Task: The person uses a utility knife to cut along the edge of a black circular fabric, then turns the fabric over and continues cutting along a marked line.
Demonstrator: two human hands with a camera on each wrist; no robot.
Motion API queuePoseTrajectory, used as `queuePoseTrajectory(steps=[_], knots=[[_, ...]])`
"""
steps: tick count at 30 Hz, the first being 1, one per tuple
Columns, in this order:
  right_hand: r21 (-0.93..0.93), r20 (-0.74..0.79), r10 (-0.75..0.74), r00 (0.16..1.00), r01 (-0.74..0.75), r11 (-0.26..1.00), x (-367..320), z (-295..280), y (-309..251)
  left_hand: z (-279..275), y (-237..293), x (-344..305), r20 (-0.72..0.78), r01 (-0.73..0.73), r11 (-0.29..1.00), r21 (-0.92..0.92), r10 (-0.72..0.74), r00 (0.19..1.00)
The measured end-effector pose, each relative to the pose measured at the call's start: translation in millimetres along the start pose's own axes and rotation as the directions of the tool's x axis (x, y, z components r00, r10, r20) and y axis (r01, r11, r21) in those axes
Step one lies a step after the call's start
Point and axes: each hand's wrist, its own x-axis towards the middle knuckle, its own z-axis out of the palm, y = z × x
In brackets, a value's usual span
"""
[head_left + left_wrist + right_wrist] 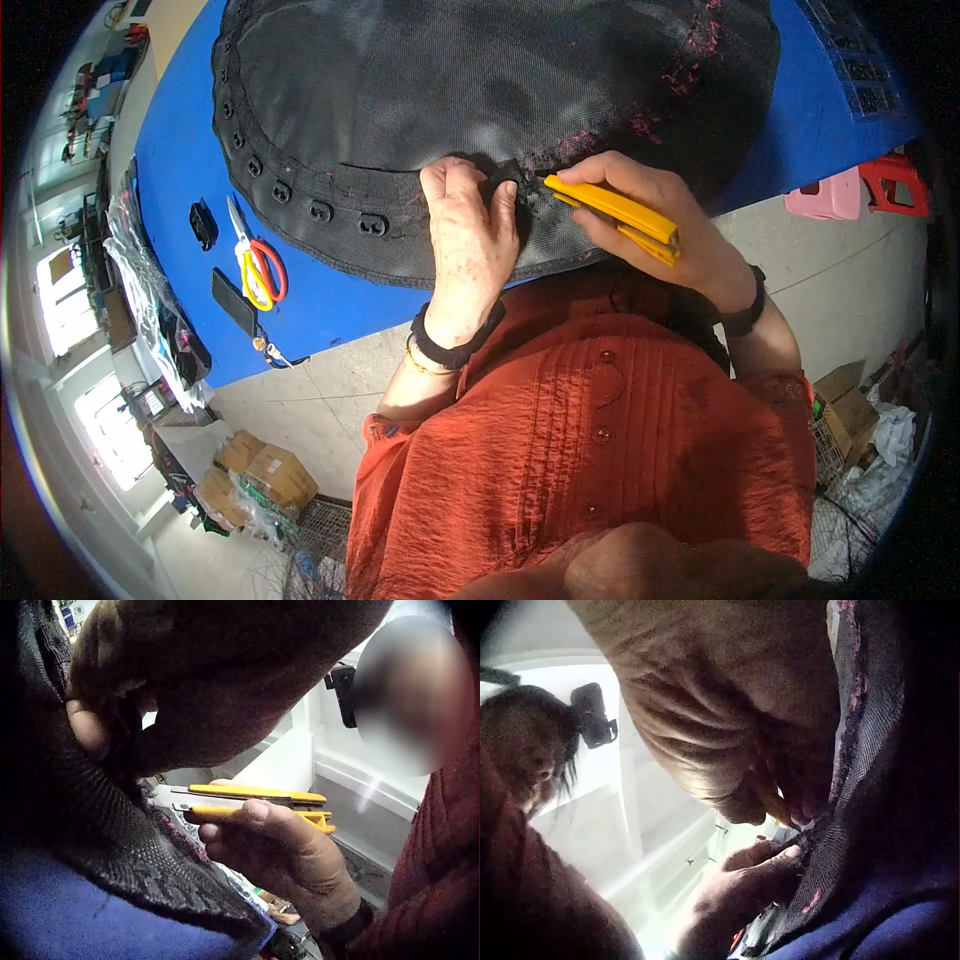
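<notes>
Black mesh (pixel 430 90) apparently reaches the table's (pixel 320 308) near edge.

A large, rounded piece of black mesh fabric (pixel 400 100) lies spread on a blue table (pixel 170 190), with dark oval fittings (pixel 320 211) along its banded edge and pink thread tufts (pixel 704 40) to the right. The left hand (pixel 465 235) pinches it near that edge. The right hand (pixel 690 225) grips yellow-handled snips (pixel 625 212), blades slightly parted toward the fabric; whether the tips touch is hard to tell.
</notes>
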Motion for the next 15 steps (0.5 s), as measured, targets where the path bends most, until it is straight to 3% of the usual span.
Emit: queuePoseTrajectory(steps=[6,9,11,13,14,15], knots=[[-0.038,0.032,0.042,0.999,-0.041,0.998,-4,-6,-7,0,0,-1,-0.014,-0.018,1.000,0.015,0.018,1.000],[-0.007,0.022,0.089,0.996,-0.089,0.996,-10,-12,-7,-2,-4,-3,-0.027,-0.118,0.991,0.061,0.120,0.992],[0.055,0.006,0.169,0.986,-0.169,0.984,-18,-21,-10,-8,4,-4,-0.036,-0.057,0.998,0.021,0.058,0.998],[-0.025,-0.095,0.174,0.980,-0.177,0.984,-26,-29,-5,-8,11,-9,-0.074,0.005,0.998,-0.067,-0.010,0.997],[-0.064,-0.146,0.173,0.974,-0.183,0.981,-31,-34,-3,-10,11,-13,-0.072,-0.051,0.999,-0.010,0.051,0.996],[0.009,-0.158,0.276,0.948,-0.278,0.960,-35,-41,-4,-12,9,-16,-0.067,-0.109,0.993,0.047,0.112,0.991]])
